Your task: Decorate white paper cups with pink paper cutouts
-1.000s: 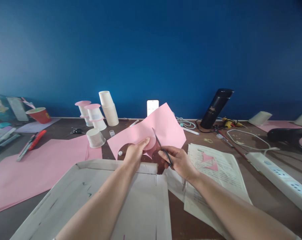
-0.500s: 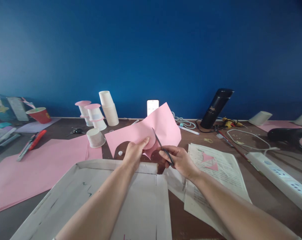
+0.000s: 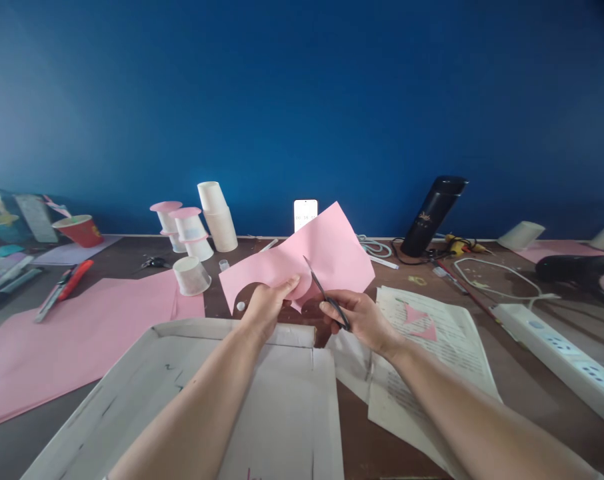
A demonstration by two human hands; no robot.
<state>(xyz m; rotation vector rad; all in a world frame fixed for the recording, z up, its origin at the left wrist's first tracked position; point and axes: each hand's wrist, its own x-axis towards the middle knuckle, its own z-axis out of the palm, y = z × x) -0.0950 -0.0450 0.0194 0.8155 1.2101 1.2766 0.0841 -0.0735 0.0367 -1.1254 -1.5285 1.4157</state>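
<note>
My left hand (image 3: 268, 305) pinches the lower edge of a pink paper sheet (image 3: 327, 257) held up above the table, thumb on its near face. A curved bite is cut out of the sheet's lower left. In my right hand (image 3: 362, 319) is a pair of dark scissors (image 3: 326, 293), fingers closed through the handles. The blades point up and away into the sheet along a curved cut beside my left thumb.
A white cardboard tray (image 3: 202, 393) lies under my forearms. Large pink sheets (image 3: 67, 333) lie at the left, printed pages (image 3: 432, 340) at the right. White paper cups (image 3: 202, 233), a phone (image 3: 305, 213), a black flask (image 3: 432, 215), cables and a power strip (image 3: 557, 350) stand farther back.
The pink sheet has tilted slightly, its right corner swinging back to the right. My right hand with the scissors has crept a little to the right. My left hand keeps its grip.
</note>
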